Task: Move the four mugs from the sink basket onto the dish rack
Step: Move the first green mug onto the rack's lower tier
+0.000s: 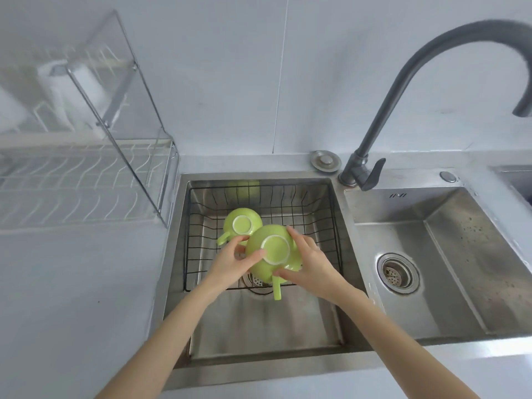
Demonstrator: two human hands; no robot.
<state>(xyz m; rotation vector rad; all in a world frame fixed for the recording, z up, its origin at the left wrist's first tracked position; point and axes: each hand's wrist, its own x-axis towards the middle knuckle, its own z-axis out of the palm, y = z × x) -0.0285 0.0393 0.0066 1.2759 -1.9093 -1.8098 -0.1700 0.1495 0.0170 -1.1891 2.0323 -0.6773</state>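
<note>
A light green mug [270, 254] is held upside down above the black wire sink basket [335, 226], its handle pointing toward me. My left hand [233, 262] grips its left side, thumb near the white foot ring. My right hand [309, 262] holds its right side and lower rim. A second green mug [240, 224] lies upside down in the basket just behind, handle to the left. The white wire dish rack [86, 180] stands on the counter at the left, behind a clear cover.
The basket sits in the left steel sink basin [259, 326]. A second basin [431, 254] with a drain lies to the right. A dark curved faucet [403, 90] rises behind the sinks. Grey counter [72, 283] stretches in front of the rack.
</note>
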